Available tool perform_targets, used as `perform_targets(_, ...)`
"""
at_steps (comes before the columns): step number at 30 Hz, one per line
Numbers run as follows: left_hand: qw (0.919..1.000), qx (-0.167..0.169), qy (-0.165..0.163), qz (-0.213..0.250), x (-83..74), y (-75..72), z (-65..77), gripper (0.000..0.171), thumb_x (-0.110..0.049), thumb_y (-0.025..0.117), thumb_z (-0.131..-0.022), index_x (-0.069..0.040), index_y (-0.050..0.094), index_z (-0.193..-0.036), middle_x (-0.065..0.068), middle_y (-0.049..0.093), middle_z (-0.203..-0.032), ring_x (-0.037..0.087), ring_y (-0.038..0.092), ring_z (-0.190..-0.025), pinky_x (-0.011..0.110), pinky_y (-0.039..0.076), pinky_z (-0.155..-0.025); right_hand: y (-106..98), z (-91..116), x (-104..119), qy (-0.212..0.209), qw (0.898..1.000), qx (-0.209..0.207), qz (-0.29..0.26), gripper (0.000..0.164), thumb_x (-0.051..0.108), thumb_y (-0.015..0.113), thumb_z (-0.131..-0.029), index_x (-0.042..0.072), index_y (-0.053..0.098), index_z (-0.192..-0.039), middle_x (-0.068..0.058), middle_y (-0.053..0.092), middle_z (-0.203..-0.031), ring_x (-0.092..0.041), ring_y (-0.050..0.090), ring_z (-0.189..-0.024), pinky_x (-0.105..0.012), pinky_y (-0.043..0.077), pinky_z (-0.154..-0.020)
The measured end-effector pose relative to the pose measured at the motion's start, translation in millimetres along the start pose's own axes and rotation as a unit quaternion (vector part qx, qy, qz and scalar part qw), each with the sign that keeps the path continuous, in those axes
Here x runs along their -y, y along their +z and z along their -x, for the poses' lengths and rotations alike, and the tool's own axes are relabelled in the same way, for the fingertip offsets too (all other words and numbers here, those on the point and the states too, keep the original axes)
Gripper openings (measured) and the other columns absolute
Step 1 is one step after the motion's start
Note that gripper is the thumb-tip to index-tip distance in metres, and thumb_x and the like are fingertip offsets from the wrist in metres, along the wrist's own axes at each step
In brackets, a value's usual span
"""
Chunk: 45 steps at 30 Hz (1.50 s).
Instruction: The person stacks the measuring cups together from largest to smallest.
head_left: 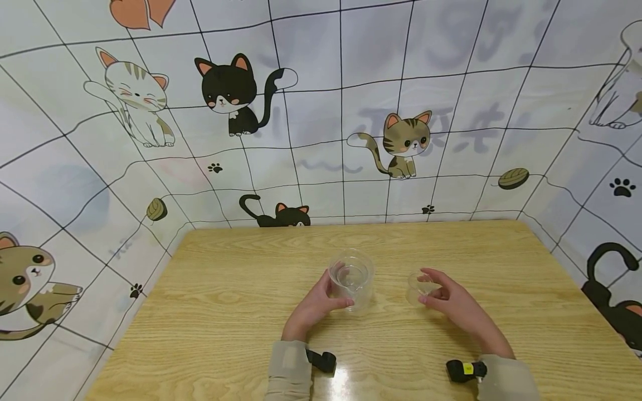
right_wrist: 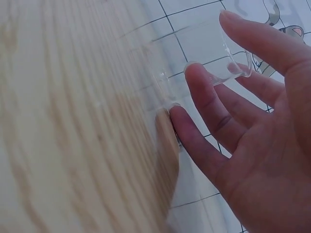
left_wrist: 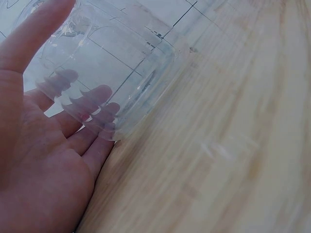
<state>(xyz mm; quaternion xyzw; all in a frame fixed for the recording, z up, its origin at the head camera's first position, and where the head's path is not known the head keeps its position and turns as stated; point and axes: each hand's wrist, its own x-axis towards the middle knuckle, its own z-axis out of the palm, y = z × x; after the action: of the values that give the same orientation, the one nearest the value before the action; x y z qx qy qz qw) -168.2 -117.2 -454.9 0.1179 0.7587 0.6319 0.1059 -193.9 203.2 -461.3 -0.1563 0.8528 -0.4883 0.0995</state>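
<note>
A large clear round container [head_left: 362, 287] stands upright near the middle of the wooden table. My left hand [head_left: 317, 301] grips its left side, the thumb at the front and the fingers around the back. Through the see-through wall of the container [left_wrist: 131, 63], the fingertips of the left hand [left_wrist: 43, 150] show in the left wrist view. To the right is a smaller clear cup [head_left: 414, 291], held at its right side between thumb and fingers of my right hand [head_left: 453, 301]. In the right wrist view, the fingertips lie along the wall of this cup [right_wrist: 170, 65].
The wooden table [head_left: 241, 278] reaches back to a wall covering [head_left: 311, 139] with a grid and cartoon cats. Side walls of the same pattern flank the table. Black wrist cameras sit at the left cuff [head_left: 290, 370] and right cuff [head_left: 506, 379].
</note>
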Motion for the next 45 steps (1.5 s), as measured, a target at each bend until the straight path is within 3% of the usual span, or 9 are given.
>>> perform_targets(16,1.0000,-0.002,0.000,-0.002,-1.2,0.2,1.1,0.083,-0.021,0.075,-0.072,-0.030,0.027,-0.139,-0.002,0.037,-0.139,0.012,0.026,-0.129,0.036,0.019,-0.105,5.7,-0.7,7.5,0.017,0.999,-0.012,0.037,0.068,0.034,0.063,-0.082,0.015,0.030,-0.138,-0.009,0.044,-0.127,-0.016,0.053,-0.079,-0.027,0.042,-0.056)
perform_targets(23,1.0000,0.000,0.005,0.006,-1.4,0.0,1.2,0.083,-0.021,0.074,-0.072,-0.029,0.027,-0.139,0.001,0.036,-0.139,0.015,0.025,-0.129,0.037,0.018,-0.105,8.8,-2.5,7.6,0.023,0.998,-0.020,0.056,0.069,0.039,0.062,-0.082,0.015,0.029,-0.138,-0.008,0.043,-0.125,-0.021,0.051,-0.089,-0.032,0.044,-0.062)
perform_targets(30,0.9999,-0.006,0.013,0.001,24.7,-0.1,-8.8,0.082,-0.028,0.075,-0.070,-0.038,0.027,-0.136,-0.006,0.037,-0.137,0.013,0.025,-0.129,0.039,0.017,-0.105,8.8,-0.7,8.9,0.019,0.997,-0.038,0.067,0.069,0.043,0.058,-0.083,0.013,0.029,-0.138,-0.012,0.041,-0.128,-0.031,0.051,-0.103,-0.041,0.047,-0.074)
perform_targets(35,0.9999,-0.007,0.013,-0.001,25.8,-0.3,-9.1,0.083,-0.029,0.076,-0.070,-0.039,0.027,-0.136,-0.008,0.038,-0.137,0.011,0.025,-0.129,0.039,0.018,-0.105,10.7,-1.9,8.1,0.019,0.998,-0.034,0.055,0.074,0.043,0.058,-0.083,0.018,0.021,-0.142,-0.017,0.034,-0.136,-0.041,0.046,-0.109,-0.048,0.046,-0.078)
perform_targets(42,0.9998,-0.005,0.021,0.000,24.7,-0.2,-8.6,0.081,-0.025,0.075,-0.071,-0.040,0.027,-0.135,-0.007,0.038,-0.137,0.013,0.025,-0.130,0.040,0.017,-0.105,13.0,-2.7,8.0,0.023,0.996,-0.031,0.076,0.067,0.045,0.055,-0.085,0.021,0.026,-0.140,-0.014,0.040,-0.133,-0.040,0.047,-0.110,-0.050,0.045,-0.079)
perform_targets(45,0.9998,-0.006,0.019,0.001,24.7,-0.3,-8.3,0.081,-0.024,0.075,-0.071,-0.041,0.027,-0.135,-0.008,0.038,-0.136,0.012,0.025,-0.129,0.039,0.017,-0.105,13.4,-3.2,8.1,0.019,0.998,-0.026,0.061,0.067,0.043,0.056,-0.085,0.020,0.026,-0.140,-0.013,0.042,-0.132,-0.040,0.046,-0.111,-0.050,0.044,-0.080)
